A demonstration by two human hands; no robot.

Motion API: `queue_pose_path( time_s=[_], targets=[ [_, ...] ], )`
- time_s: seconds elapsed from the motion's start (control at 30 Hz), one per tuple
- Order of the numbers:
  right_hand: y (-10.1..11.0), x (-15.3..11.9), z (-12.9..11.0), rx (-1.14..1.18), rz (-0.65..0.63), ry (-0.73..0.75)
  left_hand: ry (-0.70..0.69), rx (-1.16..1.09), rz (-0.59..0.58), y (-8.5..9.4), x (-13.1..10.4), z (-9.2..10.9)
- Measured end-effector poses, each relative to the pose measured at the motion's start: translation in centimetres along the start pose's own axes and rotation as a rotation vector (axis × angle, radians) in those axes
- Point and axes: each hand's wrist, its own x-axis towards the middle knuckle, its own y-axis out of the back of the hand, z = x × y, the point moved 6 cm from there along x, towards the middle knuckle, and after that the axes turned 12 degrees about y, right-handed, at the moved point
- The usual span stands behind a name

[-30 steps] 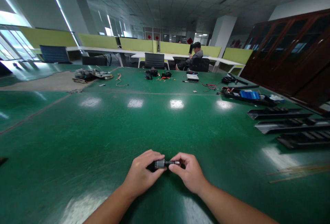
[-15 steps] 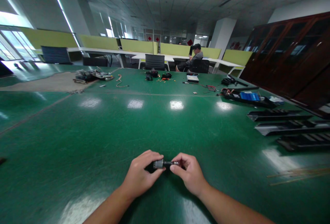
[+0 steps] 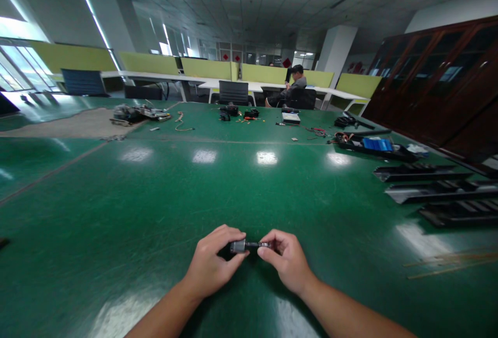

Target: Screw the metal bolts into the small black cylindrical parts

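Observation:
Low in the middle of the head view, my left hand [image 3: 218,258] is closed round a short grey-and-black cylinder [image 3: 238,246], thumb below and fingers above. A thin dark rod [image 3: 252,244] runs from the cylinder's right end towards my other hand. My right hand [image 3: 286,260] pinches a small shiny metal piece [image 3: 265,244] at the rod's far end between thumb and forefinger. The parts lie roughly level, in one line, just over the green tabletop [image 3: 218,193]. My fingers cover much of both ends, and the exact kind of the part cannot be made out.
Several black metal channels [image 3: 424,173] and thin sticks [image 3: 447,265] lie on the right. Behind them is a black tray with blue packs [image 3: 377,144]. Tools [image 3: 229,111] and a machine part [image 3: 128,113] lie along the far side. A person [image 3: 296,84] sits beyond the table.
Both hands stay almost in place, with the same grips. The dark stretch between the cylinder and the metal piece looks thinner now, and the cylinder has shifted very slightly left.

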Motion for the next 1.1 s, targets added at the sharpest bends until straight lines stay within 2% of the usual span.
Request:
queue_pose_path(
  time_s=[0.57,1.1],
  targets=[
    [0.13,0.31,-0.34,0.066,0.031,-0.009,-0.019,-0.017,0.042,0.48,0.09,-0.01],
    [0.08,0.29,-0.37,0.102,0.044,-0.027,0.035,-0.047,0.039,0.82,0.28,-0.16]
  ],
)
